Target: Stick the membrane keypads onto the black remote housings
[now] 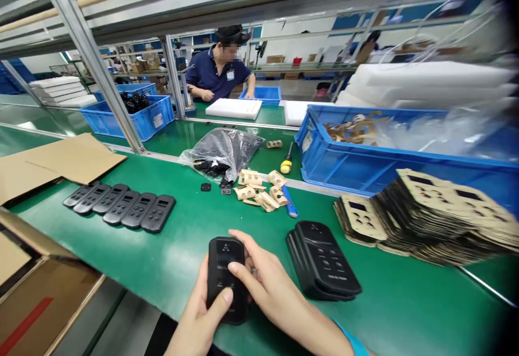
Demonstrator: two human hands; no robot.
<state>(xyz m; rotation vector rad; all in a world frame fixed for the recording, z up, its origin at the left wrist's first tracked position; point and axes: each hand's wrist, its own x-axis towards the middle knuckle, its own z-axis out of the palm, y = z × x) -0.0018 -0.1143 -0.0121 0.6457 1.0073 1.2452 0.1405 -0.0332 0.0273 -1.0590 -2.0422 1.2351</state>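
Observation:
A black panel with small buttons [225, 248] is held upright between both hands, just above the green table. My left hand [205, 310] wraps its lower left side, thumb on the face. My right hand [263, 275] grips the right edge, with its thumb on the middle of the face. Right of my hands lies a stack of similar black panels [326, 258]. Several black panels [140, 210] lie in a row at the left. Beyond my hands are cut brown paper pieces [265, 200], a blue-handled tool [290, 202] and a clear bag of black parts [225, 150].
Brown-faced panels [430, 215] are stacked at the right, before a large blue bin [340, 161]. A yellow screwdriver [286, 165] lies near the rail. Cardboard [57, 166] is at the left. Across the bench, a person in a dark shirt [219, 74] reaches to a blue bin.

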